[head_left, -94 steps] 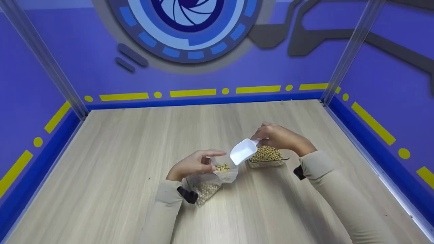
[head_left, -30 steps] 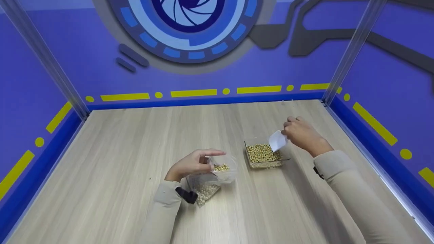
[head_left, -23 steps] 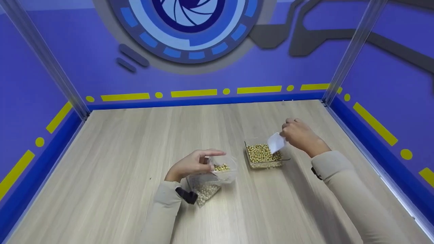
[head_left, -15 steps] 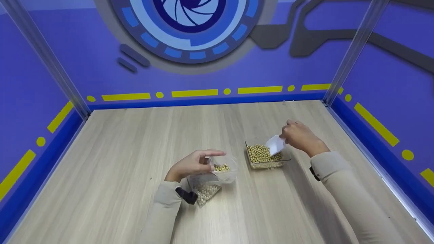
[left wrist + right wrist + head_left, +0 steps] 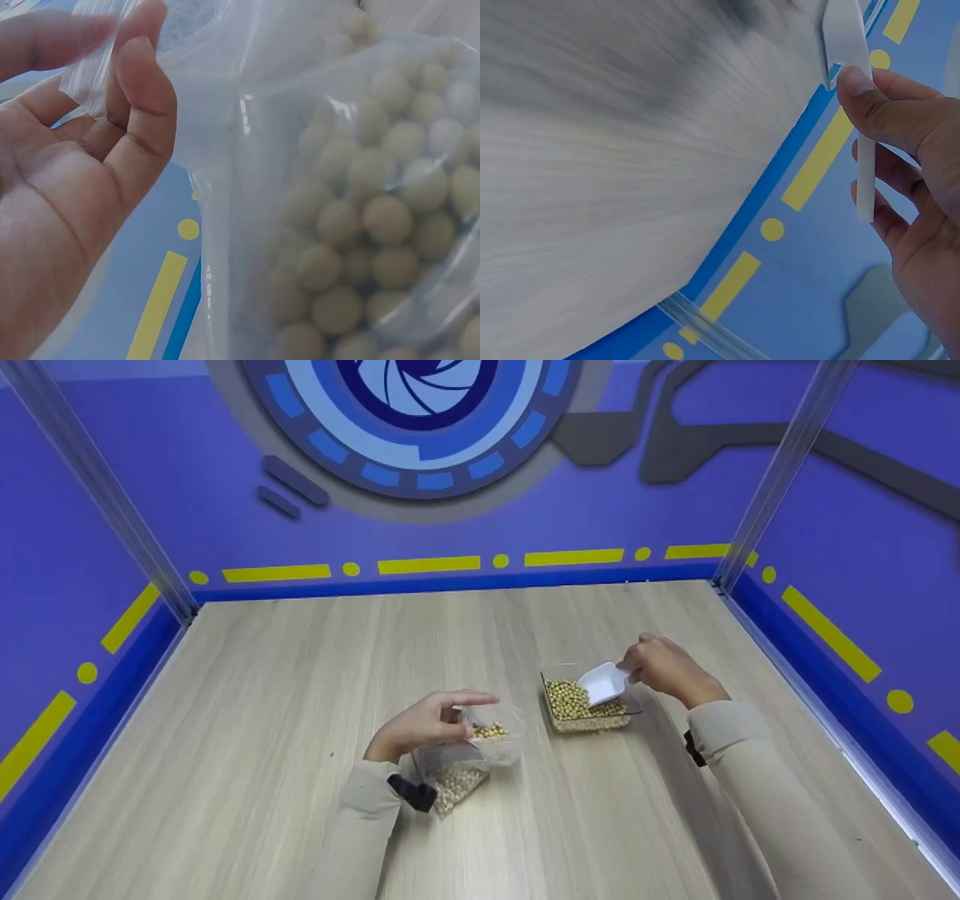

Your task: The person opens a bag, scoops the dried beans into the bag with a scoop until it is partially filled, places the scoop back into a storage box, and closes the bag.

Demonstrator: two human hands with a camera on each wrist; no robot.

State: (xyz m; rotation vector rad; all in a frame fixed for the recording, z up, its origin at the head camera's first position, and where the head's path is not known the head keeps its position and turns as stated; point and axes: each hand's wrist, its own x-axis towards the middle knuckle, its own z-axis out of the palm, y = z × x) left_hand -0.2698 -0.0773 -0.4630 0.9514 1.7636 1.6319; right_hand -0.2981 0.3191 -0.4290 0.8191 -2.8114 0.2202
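In the head view my left hand pinches the rim of a clear plastic bag that holds round yellowish soybeans. Its mouth is held apart, and the left wrist view shows the bag's strip between thumb and fingers. To the right, my right hand grips the handle of a white scoop. The scoop's front end sits among the beans of a clear square container. In the right wrist view the thumb and fingers wrap the scoop's handle.
Both hands work over a wood-grain table. Blue printed panels with yellow marks stand along its back and sides. A gap of bare tabletop lies between the bag and the container.
My right hand carried the scoop from beside the bag's mouth over to the container, then lowered and tilted it into the beans. The left hand and bag have hardly moved.
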